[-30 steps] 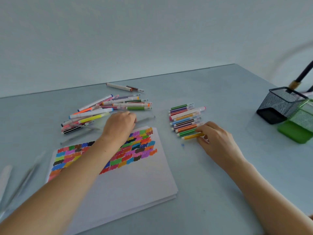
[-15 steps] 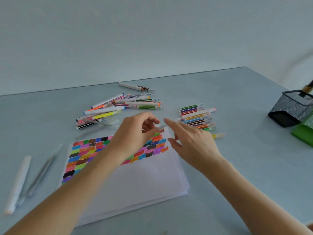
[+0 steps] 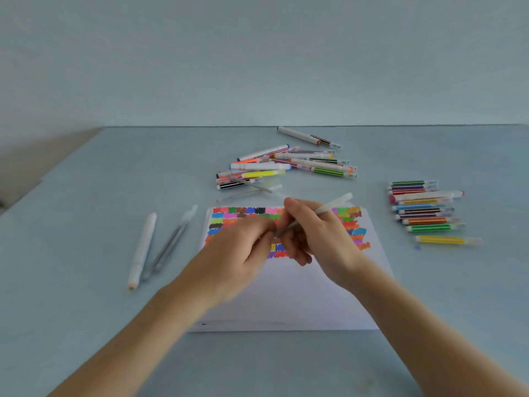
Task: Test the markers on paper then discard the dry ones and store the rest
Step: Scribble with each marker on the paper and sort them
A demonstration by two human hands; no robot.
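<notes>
A white sheet of paper [image 3: 286,296] lies in front of me, its far half filled with colour swatches. Both hands meet above it on one pale grey pen [image 3: 335,204]. My right hand [image 3: 320,239] grips the barrel, whose far end points up and to the right. My left hand [image 3: 237,253], blurred, pinches the pen's near end. A loose pile of markers [image 3: 286,166] lies behind the paper. To the right is a neat row of markers [image 3: 423,210], with a yellow marker [image 3: 446,240] nearest me.
Left of the paper lie a white marker [image 3: 142,250] and two thin grey pens [image 3: 171,242]. A single white marker [image 3: 307,136] lies near the table's far edge. The wall stands close behind the table.
My left hand took a pale pen from beside the pile and my right hand left the yellow marker. Both hands now hold the pen over the paper. The view swung left, losing the mesh holders.
</notes>
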